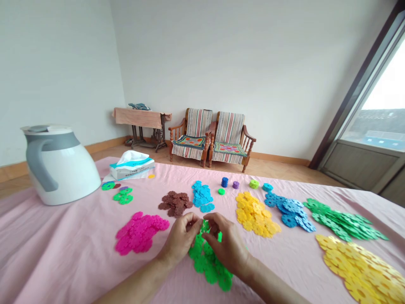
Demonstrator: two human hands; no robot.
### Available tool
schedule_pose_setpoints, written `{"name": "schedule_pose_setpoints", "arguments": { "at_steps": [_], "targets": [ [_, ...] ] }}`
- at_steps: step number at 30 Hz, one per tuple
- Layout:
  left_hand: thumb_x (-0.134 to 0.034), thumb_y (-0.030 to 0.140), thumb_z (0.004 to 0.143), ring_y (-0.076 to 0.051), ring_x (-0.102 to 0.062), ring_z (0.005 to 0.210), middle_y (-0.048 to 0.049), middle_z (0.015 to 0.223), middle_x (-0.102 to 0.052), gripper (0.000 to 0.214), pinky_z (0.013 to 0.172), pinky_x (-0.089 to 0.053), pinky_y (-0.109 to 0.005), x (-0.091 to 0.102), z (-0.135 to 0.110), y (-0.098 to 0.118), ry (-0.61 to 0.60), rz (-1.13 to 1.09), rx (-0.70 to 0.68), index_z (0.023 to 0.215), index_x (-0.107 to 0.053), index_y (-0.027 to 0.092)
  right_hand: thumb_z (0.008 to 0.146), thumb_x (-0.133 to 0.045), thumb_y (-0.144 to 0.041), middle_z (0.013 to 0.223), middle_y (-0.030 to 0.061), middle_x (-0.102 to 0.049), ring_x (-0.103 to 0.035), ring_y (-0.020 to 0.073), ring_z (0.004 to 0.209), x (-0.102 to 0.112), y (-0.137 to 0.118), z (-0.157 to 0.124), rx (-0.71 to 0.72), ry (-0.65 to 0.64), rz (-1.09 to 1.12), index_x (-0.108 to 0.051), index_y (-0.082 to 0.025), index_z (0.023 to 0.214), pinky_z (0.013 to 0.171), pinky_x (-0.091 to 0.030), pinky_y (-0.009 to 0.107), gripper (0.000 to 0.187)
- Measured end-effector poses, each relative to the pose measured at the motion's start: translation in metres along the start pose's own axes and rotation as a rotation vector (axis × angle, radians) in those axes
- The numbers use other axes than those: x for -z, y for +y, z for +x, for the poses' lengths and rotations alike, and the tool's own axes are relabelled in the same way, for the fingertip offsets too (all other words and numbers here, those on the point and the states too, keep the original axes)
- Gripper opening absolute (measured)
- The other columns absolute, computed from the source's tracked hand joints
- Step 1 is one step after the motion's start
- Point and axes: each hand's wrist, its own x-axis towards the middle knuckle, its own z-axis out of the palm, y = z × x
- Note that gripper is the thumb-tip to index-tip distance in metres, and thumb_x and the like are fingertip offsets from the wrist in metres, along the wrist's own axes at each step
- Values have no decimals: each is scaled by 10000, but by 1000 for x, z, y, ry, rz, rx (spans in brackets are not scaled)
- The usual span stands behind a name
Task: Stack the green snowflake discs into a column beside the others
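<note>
My left hand and my right hand meet above a pile of bright green snowflake discs. The thumb and fingers of each hand are pinched together around a small green piece, which looks like a snowflake disc; the fingers cover most of it. Just beyond my hands lie a brown disc pile and a light blue disc pile. A magenta disc pile is left of my left hand, and a yellow disc pile sits beyond my right hand.
A white and grey jug stands at the left, near a tissue box. Short disc stacks stand toward the far edge. Blue, green and larger yellow discs spread along the right. Two chairs stand beyond the table.
</note>
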Motion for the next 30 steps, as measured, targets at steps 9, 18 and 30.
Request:
{"name": "schedule_pose_setpoints", "arguments": {
  "at_steps": [9, 18, 30],
  "targets": [
    [-559, 557, 765, -52, -341, 394, 65, 515, -390, 424, 368, -235, -169, 0, -1, 0, -41, -30, -7, 682, -514, 144, 704, -573, -55, 793, -10, -592, -536, 110, 666, -2, -8, -5, 18, -3, -93, -589, -209, 935, 612, -421, 224, 278],
    [-531, 632, 733, -46, -382, 340, 47, 531, -467, 516, 342, -256, -163, 4, 2, -8, 96, -43, 28, 775, -596, 123, 677, -641, -234, 800, 8, -559, -543, 144, 669, 36, 47, 37, -149, 267, -248, -601, -199, 867, 643, -456, 289, 198],
    [-527, 673, 701, -48, -398, 336, 30, 549, -493, 541, 324, -234, -157, 5, 0, -8, 109, -63, 122, 721, -566, 134, 698, -565, -213, 895, 59, -538, -603, 177, 703, 29, 100, 114, -294, 434, -278, -583, -162, 867, 677, -483, 332, 178]
  ]
}}
